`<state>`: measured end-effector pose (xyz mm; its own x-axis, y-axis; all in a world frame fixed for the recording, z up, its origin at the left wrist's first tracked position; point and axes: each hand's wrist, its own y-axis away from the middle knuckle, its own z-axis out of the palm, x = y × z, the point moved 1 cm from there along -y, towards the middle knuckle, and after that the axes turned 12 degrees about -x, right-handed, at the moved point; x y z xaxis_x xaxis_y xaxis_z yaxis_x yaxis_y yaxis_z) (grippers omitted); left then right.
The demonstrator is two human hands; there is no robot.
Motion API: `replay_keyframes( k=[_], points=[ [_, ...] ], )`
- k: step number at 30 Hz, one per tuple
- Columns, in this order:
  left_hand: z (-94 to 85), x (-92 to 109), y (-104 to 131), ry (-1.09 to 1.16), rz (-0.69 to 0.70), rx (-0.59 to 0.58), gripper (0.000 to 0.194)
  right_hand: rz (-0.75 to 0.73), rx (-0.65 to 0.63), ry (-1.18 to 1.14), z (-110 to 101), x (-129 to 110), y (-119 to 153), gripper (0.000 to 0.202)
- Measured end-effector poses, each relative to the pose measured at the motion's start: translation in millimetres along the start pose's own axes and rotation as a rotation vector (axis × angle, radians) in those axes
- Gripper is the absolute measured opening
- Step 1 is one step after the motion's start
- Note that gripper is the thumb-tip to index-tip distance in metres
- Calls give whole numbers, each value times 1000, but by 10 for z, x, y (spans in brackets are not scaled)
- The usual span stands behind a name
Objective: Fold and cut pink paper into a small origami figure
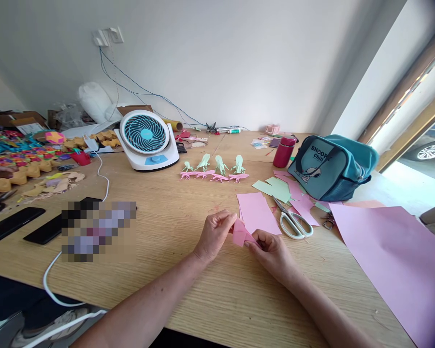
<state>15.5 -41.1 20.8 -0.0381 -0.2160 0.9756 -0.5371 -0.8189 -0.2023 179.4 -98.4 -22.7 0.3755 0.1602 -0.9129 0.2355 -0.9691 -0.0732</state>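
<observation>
When scanning from left to right, begin with the finished-looking work: count four green folded figures [220, 165] standing upright, with pink folded figures [219, 178] lined up just in front. Treat both rows as apparently complete, judging by the shaped bodies and legs. Next, locate the pink paper piece [241, 236] held between both hands, above the near part of the wooden table [166, 217]; rate as partly folded, showing angled flaps but no discernible legs. Farther right, note flat pink sheets [261, 212] lying just beyond the hands, seemingly cut but unfolded; then scissors [289, 213] lying unheld, blades pointing away, near green paper [280, 187] and pink scraps [304, 208]; lastly, a large pink sheet [395, 251], broad and unfolded. For pose, restart at the left: find the left hand [213, 235] reaching in diagonally, thumb and index finger pinched together on the piece's upper left edge. Find the right hand [274, 254] slightly lower, fingers curled, thumb clamped against the index finger on the lower right corner. Cannot tell whether the remaining fingers touch paper.
</observation>
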Motion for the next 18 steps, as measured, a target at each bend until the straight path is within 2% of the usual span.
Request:
replay_keyframes(
  k=[4, 7, 8, 11, 12, 15, 18],
  points=[
    [-28, -13, -13, 92, -27, 37, 34, -1, -10, 3, 7, -21, 8, 31],
    [-60, -4, -33, 126, -55, 55, 42, 4, -9, -36, 0, -19, 7, 33],
    [-63, 1, -37, 115, -61, 35, 45, 6, -5, -67, -7, -18, 4, 34],
    [-31, -6, -42, 29, -88, -157, 46, 10, 23, -197, -37, -29, -10, 39],
    [-17, -17, -41, -31, -75, -187, 46, 11, 34, -231, -50, -38, -15, 41],
    [15, -78, -40, -137, -75, -205, 37, 17, 59, -271, -84, -70, -29, 43],
    [13, -135, -50, -145, -71, -203, 39, 23, 67, -279, -99, -98, -38, 45]
  ],
)
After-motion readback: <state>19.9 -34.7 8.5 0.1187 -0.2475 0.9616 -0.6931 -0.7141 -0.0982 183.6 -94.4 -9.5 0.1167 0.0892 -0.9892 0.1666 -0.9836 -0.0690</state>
